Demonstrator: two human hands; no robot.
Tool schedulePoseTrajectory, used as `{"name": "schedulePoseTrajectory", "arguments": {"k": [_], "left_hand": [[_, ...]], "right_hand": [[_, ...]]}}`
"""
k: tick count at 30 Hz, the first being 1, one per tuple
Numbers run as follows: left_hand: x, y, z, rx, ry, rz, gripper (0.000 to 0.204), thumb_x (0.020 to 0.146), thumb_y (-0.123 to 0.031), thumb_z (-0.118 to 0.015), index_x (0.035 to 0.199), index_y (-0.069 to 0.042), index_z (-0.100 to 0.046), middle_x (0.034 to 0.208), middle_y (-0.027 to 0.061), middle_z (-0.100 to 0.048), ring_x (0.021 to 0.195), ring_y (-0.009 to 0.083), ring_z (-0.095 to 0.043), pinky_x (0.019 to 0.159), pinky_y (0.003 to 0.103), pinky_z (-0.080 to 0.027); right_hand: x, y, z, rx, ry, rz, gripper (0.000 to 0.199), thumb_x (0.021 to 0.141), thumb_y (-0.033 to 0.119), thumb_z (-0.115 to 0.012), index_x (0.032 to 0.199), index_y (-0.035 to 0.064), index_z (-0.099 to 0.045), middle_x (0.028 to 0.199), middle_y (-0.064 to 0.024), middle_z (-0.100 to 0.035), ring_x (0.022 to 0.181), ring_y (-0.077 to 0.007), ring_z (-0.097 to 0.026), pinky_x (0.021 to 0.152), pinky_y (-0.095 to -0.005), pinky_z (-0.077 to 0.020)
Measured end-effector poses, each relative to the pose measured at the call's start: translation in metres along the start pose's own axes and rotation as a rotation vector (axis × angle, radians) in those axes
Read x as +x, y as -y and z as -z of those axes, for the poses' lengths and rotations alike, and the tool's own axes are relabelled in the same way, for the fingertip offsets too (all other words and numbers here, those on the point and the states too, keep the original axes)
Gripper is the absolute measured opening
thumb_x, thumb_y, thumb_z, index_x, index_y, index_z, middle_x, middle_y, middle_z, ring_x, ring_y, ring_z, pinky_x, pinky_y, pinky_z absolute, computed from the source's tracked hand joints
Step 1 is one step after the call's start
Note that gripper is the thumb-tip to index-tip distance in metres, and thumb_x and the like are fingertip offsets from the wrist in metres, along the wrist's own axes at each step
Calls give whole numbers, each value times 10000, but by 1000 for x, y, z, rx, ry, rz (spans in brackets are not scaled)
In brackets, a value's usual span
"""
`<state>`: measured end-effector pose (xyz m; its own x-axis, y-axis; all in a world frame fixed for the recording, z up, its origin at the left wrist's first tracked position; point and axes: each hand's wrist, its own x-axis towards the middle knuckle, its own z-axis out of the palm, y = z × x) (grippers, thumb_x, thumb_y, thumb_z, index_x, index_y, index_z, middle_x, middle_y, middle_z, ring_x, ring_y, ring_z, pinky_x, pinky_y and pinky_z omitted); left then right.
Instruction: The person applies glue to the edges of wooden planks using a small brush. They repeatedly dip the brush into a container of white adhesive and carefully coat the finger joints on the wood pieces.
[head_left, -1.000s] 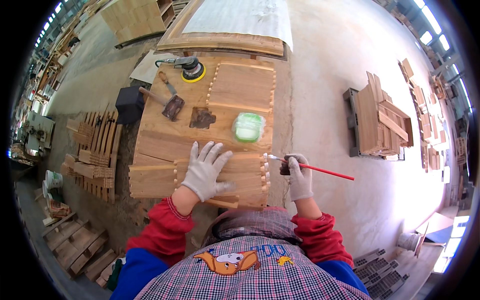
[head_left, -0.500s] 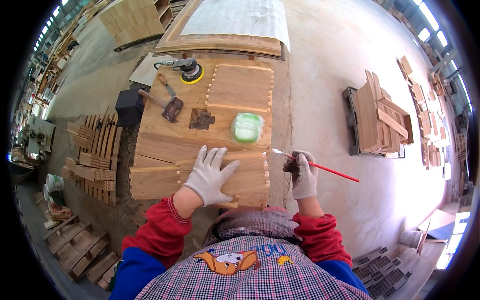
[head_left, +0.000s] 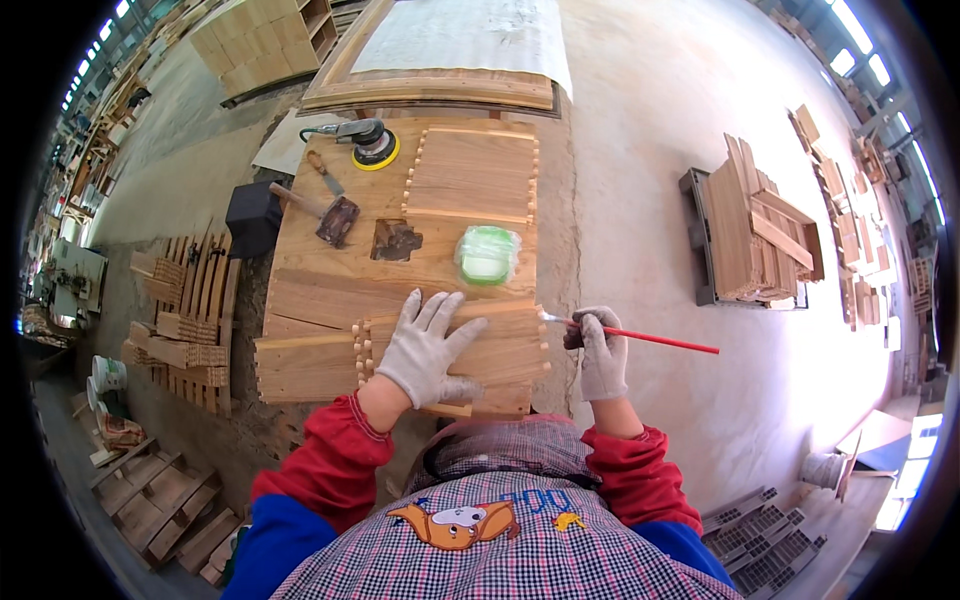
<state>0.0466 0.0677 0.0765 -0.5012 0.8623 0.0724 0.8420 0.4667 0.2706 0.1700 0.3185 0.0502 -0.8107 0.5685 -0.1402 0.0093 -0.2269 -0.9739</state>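
My left hand (head_left: pixel 428 345), in a white glove, lies spread on a wooden board (head_left: pixel 512 335) with dovetail-cut ends at the near side of the workbench. My right hand (head_left: pixel 603 352), gloved and stained dark at the fingertips, grips a thin red-handled brush (head_left: pixel 660 341). Its pale bristles touch or nearly touch the upper corner of the board's right end. A second jointed board (head_left: pixel 305 368) lies to the left, its end by my left hand. Just beyond the held board sits a green-and-white tub (head_left: pixel 487 256) wrapped in clear plastic.
On the workbench (head_left: pixel 440 270) are a sander (head_left: pixel 374 146), a mallet (head_left: pixel 337 220), a chisel-like tool (head_left: pixel 325 172) and another jointed board (head_left: pixel 473 175). Stacked wood stands on the floor at right (head_left: pixel 750 235) and left (head_left: pixel 190 320). A black box (head_left: pixel 254 218) adjoins the bench's left edge.
My right hand has moved slightly left, bringing the brush tip to the board's right end. My left hand stays spread on the board. The whole view has shifted a little.
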Motion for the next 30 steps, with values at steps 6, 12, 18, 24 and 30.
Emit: {"name": "schedulePoseTrajectory", "arguments": {"k": [6,12,18,24,30], "left_hand": [[0,0,-1,-6,-23,7,796,768,-654,-706,1395,-180,-580,1472,237,-468,1394,403,-410,1194,599,-222],[0,0,-1,7,-19,2,785,794,-660,-684,1407,-184,-568,1470,238,-471,1399,398,-408,1195,593,-226],[-1,-1,-1,-6,-27,11,770,801,-656,-682,1399,-183,-575,1472,237,-471,1397,398,-412,1197,590,-226],[0,-1,-1,-10,-30,13,766,811,-666,-664,1400,-183,-575,1472,235,-473,1400,397,-409,1200,587,-221],[-1,-1,-3,-29,-86,11,758,755,-621,-736,1335,-144,-633,1439,235,-501,1371,400,-436,1182,600,-250]], "right_hand": [[2,5,-5,-31,13,1,170,1030,136,-537,1001,-15,-611,792,-47,-601,675,-110,-569,631,-261,-485],[18,6,-12,17,-34,-50,207,1044,190,-555,1014,-4,-618,773,-46,-607,608,-105,-553,560,-255,-470],[25,13,-6,47,-132,-2,217,1046,203,-553,1008,-2,-614,775,-48,-616,618,-107,-564,571,-257,-482],[1,1,0,-103,-25,15,191,1043,169,-539,1034,-2,-624,830,-51,-635,709,-112,-593,653,-260,-507],[-5,8,2,-53,-16,49,187,1039,147,-515,1056,-7,-620,883,-61,-642,767,-133,-613,710,-293,-532]]}}
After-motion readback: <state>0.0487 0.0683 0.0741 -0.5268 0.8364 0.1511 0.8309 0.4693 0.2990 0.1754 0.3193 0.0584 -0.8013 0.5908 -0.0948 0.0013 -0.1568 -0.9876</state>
